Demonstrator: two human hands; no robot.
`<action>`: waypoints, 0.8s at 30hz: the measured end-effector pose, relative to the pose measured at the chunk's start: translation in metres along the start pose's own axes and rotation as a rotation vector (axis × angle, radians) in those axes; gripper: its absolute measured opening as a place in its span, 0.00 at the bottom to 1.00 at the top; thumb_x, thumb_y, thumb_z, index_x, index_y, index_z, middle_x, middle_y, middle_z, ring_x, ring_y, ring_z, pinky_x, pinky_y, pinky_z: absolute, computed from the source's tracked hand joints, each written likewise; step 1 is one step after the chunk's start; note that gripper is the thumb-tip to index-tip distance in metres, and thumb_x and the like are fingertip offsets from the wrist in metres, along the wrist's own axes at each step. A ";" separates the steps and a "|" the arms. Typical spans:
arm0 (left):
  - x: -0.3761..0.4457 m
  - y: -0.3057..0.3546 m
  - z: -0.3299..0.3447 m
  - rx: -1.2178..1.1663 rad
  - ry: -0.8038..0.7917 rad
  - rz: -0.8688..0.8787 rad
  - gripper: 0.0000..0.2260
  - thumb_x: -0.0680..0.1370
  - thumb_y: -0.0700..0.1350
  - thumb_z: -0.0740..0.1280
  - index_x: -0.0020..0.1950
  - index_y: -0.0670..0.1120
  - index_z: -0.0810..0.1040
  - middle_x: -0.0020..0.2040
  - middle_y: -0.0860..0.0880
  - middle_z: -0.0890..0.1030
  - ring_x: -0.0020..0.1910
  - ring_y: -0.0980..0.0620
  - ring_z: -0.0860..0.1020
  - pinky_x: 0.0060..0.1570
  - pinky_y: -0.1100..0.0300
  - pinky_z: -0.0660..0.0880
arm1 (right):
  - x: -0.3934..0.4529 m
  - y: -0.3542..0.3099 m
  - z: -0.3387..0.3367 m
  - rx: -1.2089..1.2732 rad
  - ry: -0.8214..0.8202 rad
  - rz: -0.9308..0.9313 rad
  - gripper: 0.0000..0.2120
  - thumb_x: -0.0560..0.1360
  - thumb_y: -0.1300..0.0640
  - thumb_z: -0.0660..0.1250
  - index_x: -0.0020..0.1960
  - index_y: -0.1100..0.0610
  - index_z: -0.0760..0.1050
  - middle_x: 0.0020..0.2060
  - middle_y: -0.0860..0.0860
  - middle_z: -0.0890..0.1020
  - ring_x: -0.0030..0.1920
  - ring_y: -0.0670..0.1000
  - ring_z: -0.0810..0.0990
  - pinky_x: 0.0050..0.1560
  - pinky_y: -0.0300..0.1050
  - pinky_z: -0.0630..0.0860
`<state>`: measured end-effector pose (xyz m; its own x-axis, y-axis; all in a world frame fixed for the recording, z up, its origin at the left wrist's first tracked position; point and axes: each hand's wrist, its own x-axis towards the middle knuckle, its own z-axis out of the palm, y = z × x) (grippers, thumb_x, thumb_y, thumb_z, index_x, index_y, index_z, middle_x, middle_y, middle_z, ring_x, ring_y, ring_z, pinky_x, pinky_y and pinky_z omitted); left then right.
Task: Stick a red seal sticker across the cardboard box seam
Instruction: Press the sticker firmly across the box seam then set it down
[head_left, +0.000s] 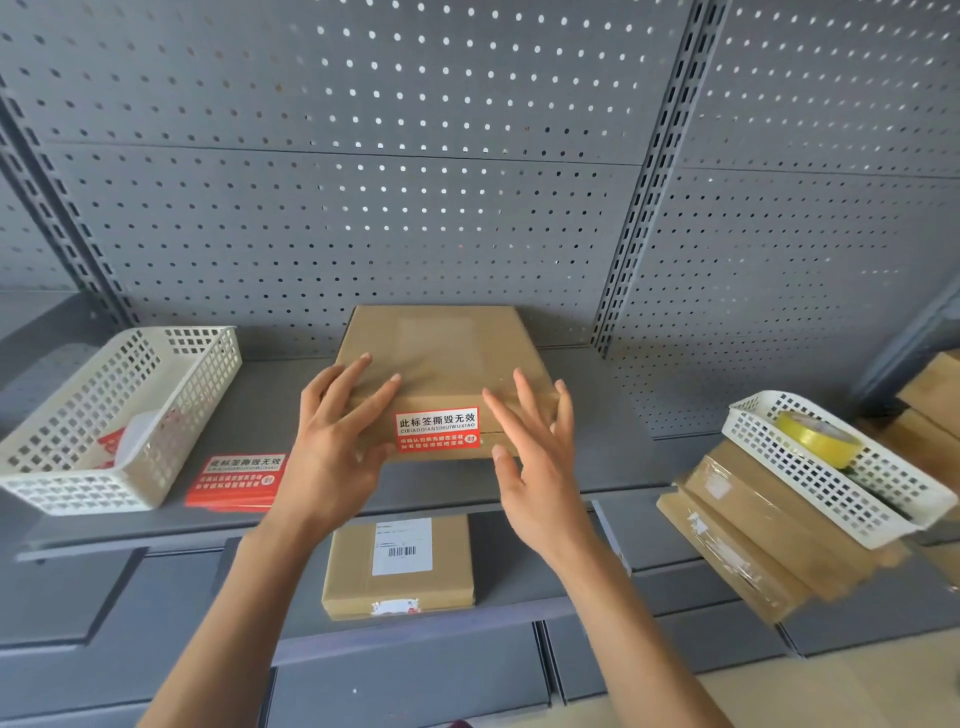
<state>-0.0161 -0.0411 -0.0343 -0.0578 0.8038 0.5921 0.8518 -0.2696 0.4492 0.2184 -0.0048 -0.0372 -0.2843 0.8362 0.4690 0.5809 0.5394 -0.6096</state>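
Both hands, left hand (332, 441) and right hand (535, 457), spread open and empty, flank the red seal sticker (437, 429) on the cardboard box (441, 358).

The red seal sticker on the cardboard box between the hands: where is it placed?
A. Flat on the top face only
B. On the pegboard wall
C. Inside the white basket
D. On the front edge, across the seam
D: the red seal sticker sits on the front edge of the cardboard box, and the dark seam line runs out from behind its right side.

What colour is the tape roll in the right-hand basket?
Yellow; the tape roll shows in the head view, the only view.
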 end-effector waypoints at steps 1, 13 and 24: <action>-0.002 -0.001 0.001 -0.011 0.000 -0.011 0.37 0.66 0.31 0.80 0.73 0.47 0.76 0.78 0.43 0.68 0.74 0.37 0.64 0.71 0.47 0.66 | -0.003 0.000 0.003 0.006 0.013 0.001 0.32 0.77 0.68 0.59 0.76 0.43 0.64 0.81 0.45 0.55 0.81 0.58 0.39 0.77 0.65 0.56; -0.024 -0.012 0.010 0.007 -0.019 -0.020 0.34 0.67 0.35 0.81 0.72 0.50 0.78 0.75 0.43 0.71 0.75 0.40 0.65 0.73 0.44 0.67 | -0.026 0.009 0.016 0.013 -0.030 0.014 0.34 0.77 0.71 0.59 0.76 0.44 0.65 0.81 0.42 0.54 0.81 0.53 0.36 0.73 0.32 0.45; -0.026 -0.012 0.000 0.069 -0.072 0.015 0.26 0.77 0.55 0.69 0.74 0.52 0.74 0.75 0.47 0.72 0.76 0.42 0.65 0.70 0.38 0.70 | -0.024 -0.007 -0.043 0.208 -0.025 0.072 0.22 0.79 0.56 0.67 0.72 0.46 0.72 0.74 0.41 0.69 0.78 0.43 0.60 0.75 0.53 0.66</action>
<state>-0.0244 -0.0591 -0.0549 -0.0089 0.8365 0.5479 0.8861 -0.2473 0.3919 0.2540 -0.0327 -0.0170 -0.2683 0.8742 0.4048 0.4313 0.4847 -0.7609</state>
